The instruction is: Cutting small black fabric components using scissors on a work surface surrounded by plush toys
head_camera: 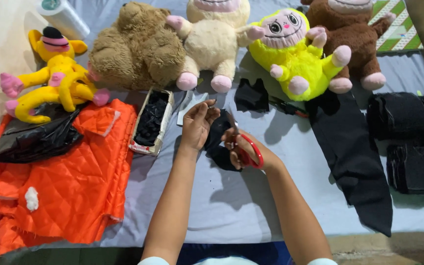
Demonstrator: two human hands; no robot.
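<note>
Grey sheeting covers the tabletop [231,206], with plush toys [212,44] lined along the frame's top. At centre, both forearms reach up from the bottom edge. The left hand [197,125] pinches a piece of black fabric [218,142]; the right hand [244,149], grip closed through red-handled scissors [246,145], meets it. The blades are largely hidden against the cloth.

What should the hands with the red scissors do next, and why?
Probably close the red-handled scissors a little further through the black fabric piece. The right hand has the blades against it, and the left hand holds its upper edge up, so it looks ready for cutting.
</note>
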